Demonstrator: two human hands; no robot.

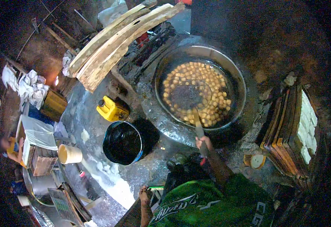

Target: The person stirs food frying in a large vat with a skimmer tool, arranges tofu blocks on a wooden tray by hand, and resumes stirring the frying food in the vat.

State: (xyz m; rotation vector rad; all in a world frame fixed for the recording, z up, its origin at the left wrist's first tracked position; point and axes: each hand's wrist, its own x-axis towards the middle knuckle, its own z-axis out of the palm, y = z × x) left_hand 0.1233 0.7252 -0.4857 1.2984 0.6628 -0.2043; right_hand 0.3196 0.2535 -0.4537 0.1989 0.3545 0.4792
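Note:
My right hand (pixel 203 143) is closed round the long handle of a skimmer (pixel 198 123). The skimmer's round dark head lies in the wide metal pan (pixel 242 89), among many golden-brown fried cubes (pixel 215 81) floating in dark liquid. Low in the view, my left hand (pixel 145 194) has its fingers curled in beside a green-edged object (pixel 156 188); what it grips I cannot make out. Left of the pan stands an open drum (pixel 139 142) with a dark inside, and next to it a yellow jerrycan (pixel 112 109).
Long split logs (pixel 124 41) lie behind the jerrycan. At the right, wooden trays (pixel 280 128) lean together with white blocks (pixel 308 126) on the outer one. A cream bucket (pixel 70 154) stands at the left, near a person (pixel 12 145) beside a cloth-covered box (pixel 40 132).

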